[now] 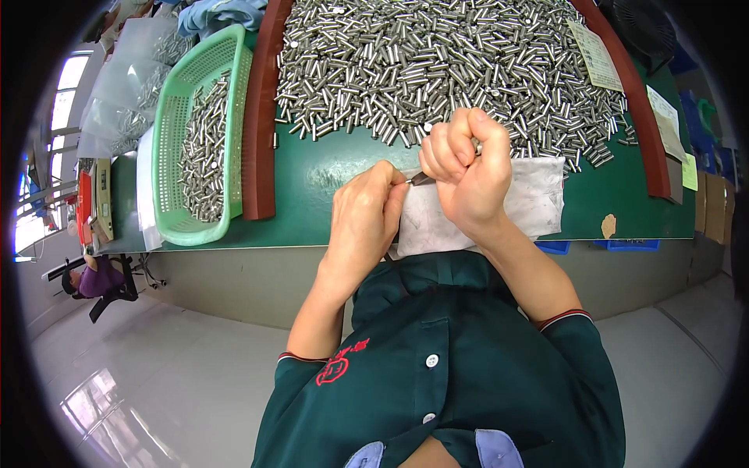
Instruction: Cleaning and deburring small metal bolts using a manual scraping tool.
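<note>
In the head view, the thumb and forefinger of my left hand point(365, 207) press together at the tip of a slim dark piece point(422, 179); I cannot tell what they pinch. My right hand point(470, 168) is curled tight around the piece's other end, so it sits between my hands near the middle of the desk's point(312, 183) near edge. A stained white cloth point(538, 210) lies there. Metal pins point(452, 66) heap toward the far edge between red-brown rails point(261, 117); more lie in a green basket point(165, 175) toward the left edge
</note>
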Tool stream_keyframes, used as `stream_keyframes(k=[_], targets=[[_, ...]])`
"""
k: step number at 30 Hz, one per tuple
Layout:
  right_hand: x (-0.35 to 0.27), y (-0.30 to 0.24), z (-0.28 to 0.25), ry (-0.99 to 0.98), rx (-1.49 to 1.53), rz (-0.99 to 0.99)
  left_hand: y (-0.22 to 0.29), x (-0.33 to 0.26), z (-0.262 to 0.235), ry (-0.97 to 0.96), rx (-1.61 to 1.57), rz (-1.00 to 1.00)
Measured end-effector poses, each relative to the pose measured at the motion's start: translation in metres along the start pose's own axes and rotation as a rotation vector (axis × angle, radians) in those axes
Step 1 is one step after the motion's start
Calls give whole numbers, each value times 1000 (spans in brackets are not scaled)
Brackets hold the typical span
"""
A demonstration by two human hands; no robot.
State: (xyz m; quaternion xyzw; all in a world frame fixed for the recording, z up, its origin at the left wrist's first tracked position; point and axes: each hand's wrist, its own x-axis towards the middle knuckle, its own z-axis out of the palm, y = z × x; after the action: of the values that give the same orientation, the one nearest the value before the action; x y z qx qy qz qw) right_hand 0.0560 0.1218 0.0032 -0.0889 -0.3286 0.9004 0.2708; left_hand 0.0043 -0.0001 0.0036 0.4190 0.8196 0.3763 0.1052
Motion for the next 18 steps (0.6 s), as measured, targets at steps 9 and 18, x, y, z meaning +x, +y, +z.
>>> stream_keyframes(k=[9,18], targets=[[-3,4,3,-47,-86,-53,0,0,1,-3,9,11],[-5,7,10,-52,-125,-101,3,-3,-1,60,30,35]])
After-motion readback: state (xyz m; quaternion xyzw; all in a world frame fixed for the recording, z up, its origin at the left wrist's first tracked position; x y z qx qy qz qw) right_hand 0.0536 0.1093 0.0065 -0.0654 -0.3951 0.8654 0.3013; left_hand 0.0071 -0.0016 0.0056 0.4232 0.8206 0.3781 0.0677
